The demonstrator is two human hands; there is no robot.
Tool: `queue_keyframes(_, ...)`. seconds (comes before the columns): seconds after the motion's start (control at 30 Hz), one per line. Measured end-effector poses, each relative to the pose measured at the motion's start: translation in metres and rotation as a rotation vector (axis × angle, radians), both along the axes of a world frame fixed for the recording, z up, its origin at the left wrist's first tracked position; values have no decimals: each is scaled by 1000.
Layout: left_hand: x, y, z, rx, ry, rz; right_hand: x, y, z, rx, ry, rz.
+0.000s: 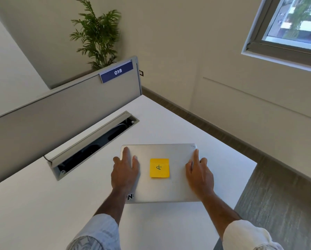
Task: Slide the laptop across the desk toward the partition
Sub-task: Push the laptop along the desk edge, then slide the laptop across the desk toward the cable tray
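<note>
A closed silver laptop (160, 188) lies flat on the white desk (43, 204), with a yellow sticky note (159, 168) stuck on the middle of its lid. My left hand (125, 170) rests on the lid's left side, fingers spread, one finger over the left edge. My right hand (199, 175) rests on the lid's right side, fingers wrapping the right edge. The grey partition (52, 120) stands along the desk's far left side, carrying a blue "018" label (117, 71). A gap of desk lies between laptop and partition.
An open cable tray (91, 143) with its lid raised is recessed in the desk between the laptop and the partition. The desk's right edge drops to grey carpet (277, 204). A potted plant (97, 33) stands behind the partition, and a window (295, 20) is at upper right.
</note>
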State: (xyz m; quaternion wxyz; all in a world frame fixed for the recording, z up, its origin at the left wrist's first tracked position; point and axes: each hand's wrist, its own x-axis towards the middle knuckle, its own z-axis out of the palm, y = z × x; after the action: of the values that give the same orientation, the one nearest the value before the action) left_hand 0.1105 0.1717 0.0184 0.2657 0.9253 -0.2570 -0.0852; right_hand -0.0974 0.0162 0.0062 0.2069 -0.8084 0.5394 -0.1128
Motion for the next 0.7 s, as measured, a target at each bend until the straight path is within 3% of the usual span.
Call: queue_keyframes(0.7, 64, 211, 1, 37, 8, 303, 120, 158, -22, -10, 5, 250)
